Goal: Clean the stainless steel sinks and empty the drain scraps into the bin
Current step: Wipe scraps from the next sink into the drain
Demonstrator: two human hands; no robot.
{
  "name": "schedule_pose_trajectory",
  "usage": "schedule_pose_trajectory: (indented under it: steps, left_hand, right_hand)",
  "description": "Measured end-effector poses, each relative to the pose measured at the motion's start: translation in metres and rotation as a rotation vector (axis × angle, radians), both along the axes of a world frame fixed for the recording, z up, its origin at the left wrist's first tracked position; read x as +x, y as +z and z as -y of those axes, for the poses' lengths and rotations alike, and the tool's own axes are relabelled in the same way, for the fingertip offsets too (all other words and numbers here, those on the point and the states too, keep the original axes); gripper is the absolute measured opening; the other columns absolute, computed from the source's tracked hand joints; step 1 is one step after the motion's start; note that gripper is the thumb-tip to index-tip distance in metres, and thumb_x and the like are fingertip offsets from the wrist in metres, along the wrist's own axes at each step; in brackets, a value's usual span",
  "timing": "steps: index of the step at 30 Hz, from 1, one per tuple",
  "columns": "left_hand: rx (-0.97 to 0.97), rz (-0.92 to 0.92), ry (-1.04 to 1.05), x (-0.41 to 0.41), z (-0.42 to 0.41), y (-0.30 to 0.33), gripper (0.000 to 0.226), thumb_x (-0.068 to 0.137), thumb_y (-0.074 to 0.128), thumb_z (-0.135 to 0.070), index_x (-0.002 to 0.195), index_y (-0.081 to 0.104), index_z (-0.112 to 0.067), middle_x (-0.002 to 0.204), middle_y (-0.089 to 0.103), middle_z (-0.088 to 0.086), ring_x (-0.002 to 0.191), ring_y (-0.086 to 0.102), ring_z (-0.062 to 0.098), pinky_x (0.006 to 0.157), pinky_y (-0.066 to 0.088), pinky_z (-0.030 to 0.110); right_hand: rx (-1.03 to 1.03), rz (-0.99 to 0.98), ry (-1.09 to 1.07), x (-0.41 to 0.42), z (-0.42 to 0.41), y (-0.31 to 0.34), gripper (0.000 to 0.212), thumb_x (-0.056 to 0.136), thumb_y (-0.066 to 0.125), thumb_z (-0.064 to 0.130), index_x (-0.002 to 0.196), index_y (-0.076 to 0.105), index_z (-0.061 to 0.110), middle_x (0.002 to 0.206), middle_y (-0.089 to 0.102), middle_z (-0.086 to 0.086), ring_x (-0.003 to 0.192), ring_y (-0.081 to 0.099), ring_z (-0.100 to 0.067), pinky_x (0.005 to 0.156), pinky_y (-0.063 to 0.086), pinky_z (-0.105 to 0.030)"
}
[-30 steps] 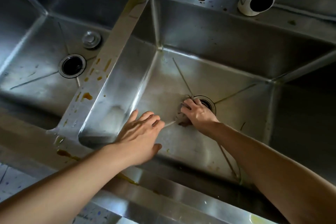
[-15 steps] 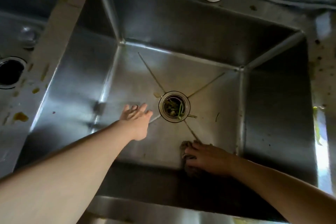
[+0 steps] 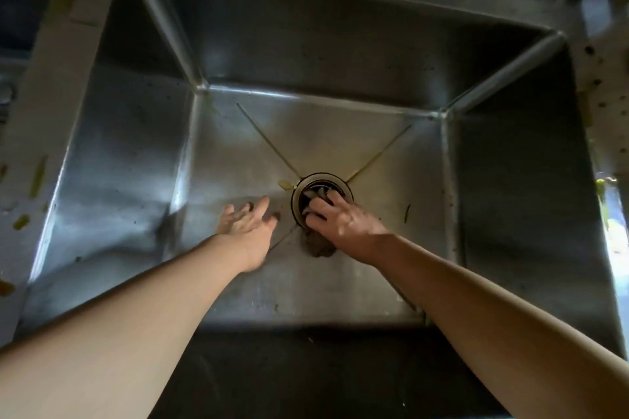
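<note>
One sink (image 3: 143, 153) filling the frame, one drain (image 3: 321, 194) right of centre. Two hands: left hand (image 3: 246, 219) spread flat beside it; right hand (image 3: 340, 218) pressing one brown cloth (image 3: 318, 247) over drain, fingers curled.

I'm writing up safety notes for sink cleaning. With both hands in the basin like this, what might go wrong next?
The right hand pushes a cloth over the drain; scraps may be pressed down the pipe instead of reaching the bin. Fingers inside the drain could catch on its rim. The left hand rests open on the basin floor, which may be slippery.
</note>
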State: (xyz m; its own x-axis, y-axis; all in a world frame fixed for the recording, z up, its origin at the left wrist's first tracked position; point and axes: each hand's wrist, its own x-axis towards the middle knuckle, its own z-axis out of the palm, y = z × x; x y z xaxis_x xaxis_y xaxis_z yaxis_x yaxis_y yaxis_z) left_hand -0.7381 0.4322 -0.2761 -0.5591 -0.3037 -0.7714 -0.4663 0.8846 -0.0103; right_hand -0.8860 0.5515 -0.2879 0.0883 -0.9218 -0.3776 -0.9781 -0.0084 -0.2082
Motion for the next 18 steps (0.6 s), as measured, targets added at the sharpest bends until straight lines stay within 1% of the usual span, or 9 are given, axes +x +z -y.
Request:
schedule_pose_trajectory:
  steps: [1, 3, 4, 7, 9, 10, 12, 15, 18]
  left_hand:
    - [0.003, 0.009, -0.009, 0.001, 0.001, 0.001, 0.074, 0.084, 0.055, -0.008, 0.149, 0.022, -0.025, 0.156, 0.003, 0.008, 0.142, 0.02, 0.028, 0.112, 0.019, 0.042]
    - [0.0, 0.016, -0.03, 0.0, 0.004, 0.004, 0.072, 0.084, 0.055, -0.012, 0.148, 0.023, -0.024, 0.154, 0.011, 0.008, 0.139, 0.025, 0.027, 0.11, 0.024, 0.041]
    - [-0.003, 0.013, -0.028, 0.0, 0.006, 0.006, 0.072, 0.084, 0.056, -0.013, 0.148, 0.024, -0.024, 0.152, 0.014, 0.008, 0.138, 0.027, 0.027, 0.109, 0.026, 0.041]
    - [-0.002, -0.001, -0.002, -0.004, 0.009, 0.012, 0.073, 0.083, 0.059, -0.013, 0.147, 0.026, -0.025, 0.152, 0.016, 0.008, 0.138, 0.029, 0.03, 0.109, 0.027, 0.043]
    - [-0.005, -0.007, -0.013, -0.009, 0.01, 0.014, 0.071, 0.084, 0.06, -0.02, 0.146, 0.026, -0.026, 0.152, 0.016, 0.008, 0.137, 0.03, 0.03, 0.108, 0.029, 0.041]
    - [-0.009, -0.011, -0.022, -0.012, 0.011, 0.015, 0.07, 0.085, 0.059, -0.022, 0.146, 0.026, -0.025, 0.152, 0.016, 0.008, 0.137, 0.03, 0.03, 0.108, 0.029, 0.041]
    - [-0.027, -0.019, -0.028, -0.017, 0.011, 0.014, 0.069, 0.085, 0.059, -0.025, 0.145, 0.026, -0.023, 0.152, 0.017, 0.009, 0.136, 0.032, 0.03, 0.109, 0.028, 0.041]
    - [-0.071, -0.021, 0.0, -0.024, 0.01, 0.008, 0.071, 0.083, 0.062, -0.031, 0.144, 0.026, -0.018, 0.147, 0.021, 0.01, 0.133, 0.036, 0.03, 0.107, 0.03, 0.037]
    - [-0.118, -0.005, 0.019, -0.026, 0.008, 0.0, 0.072, 0.082, 0.063, -0.033, 0.141, 0.027, -0.014, 0.141, 0.023, 0.01, 0.129, 0.038, 0.029, 0.103, 0.032, 0.034]
  right_hand:
    - [0.006, 0.037, -0.06, 0.001, -0.004, 0.01, 0.029, 0.095, 0.047, 0.015, 0.124, 0.051, 0.014, 0.138, 0.039, -0.007, 0.118, 0.038, -0.033, 0.081, 0.05, -0.043]
    - [-0.071, 0.078, -0.207, 0.0, -0.016, 0.034, 0.033, 0.087, 0.059, 0.01, 0.12, 0.055, 0.011, 0.135, 0.044, -0.012, 0.112, 0.044, -0.036, 0.071, 0.054, -0.046]
    - [-0.064, 0.085, -0.29, -0.003, -0.024, 0.043, 0.038, 0.083, 0.065, 0.01, 0.12, 0.056, 0.011, 0.135, 0.045, -0.013, 0.11, 0.045, -0.036, 0.071, 0.054, -0.046]
    - [0.125, 0.084, -0.571, -0.015, -0.051, 0.071, 0.058, 0.077, 0.072, 0.018, 0.131, 0.048, 0.016, 0.142, 0.035, -0.007, 0.116, 0.044, -0.034, 0.084, 0.051, -0.042]
    - [0.244, 0.065, -0.739, -0.023, -0.07, 0.081, 0.067, 0.072, 0.073, 0.01, 0.133, 0.045, 0.019, 0.139, 0.037, -0.006, 0.114, 0.05, -0.035, 0.087, 0.05, -0.038]
    - [0.296, 0.057, -0.817, -0.027, -0.079, 0.083, 0.068, 0.072, 0.071, 0.006, 0.133, 0.046, 0.02, 0.136, 0.039, -0.007, 0.112, 0.052, -0.036, 0.086, 0.051, -0.037]
    - [0.409, 0.03, -0.96, -0.03, -0.095, 0.085, 0.058, 0.078, 0.063, 0.003, 0.132, 0.045, 0.016, 0.133, 0.042, -0.011, 0.112, 0.054, -0.036, 0.086, 0.051, -0.037]
    - [0.603, -0.05, -1.129, -0.034, -0.115, 0.08, 0.044, 0.09, 0.052, 0.013, 0.132, 0.043, 0.008, 0.133, 0.042, -0.018, 0.115, 0.053, -0.037, 0.089, 0.048, -0.036]
    - [0.835, -0.104, -1.025, -0.039, -0.128, 0.068, 0.041, 0.098, 0.042, 0.021, 0.134, 0.045, 0.002, 0.135, 0.049, -0.017, 0.123, 0.051, -0.032, 0.096, 0.044, -0.033]
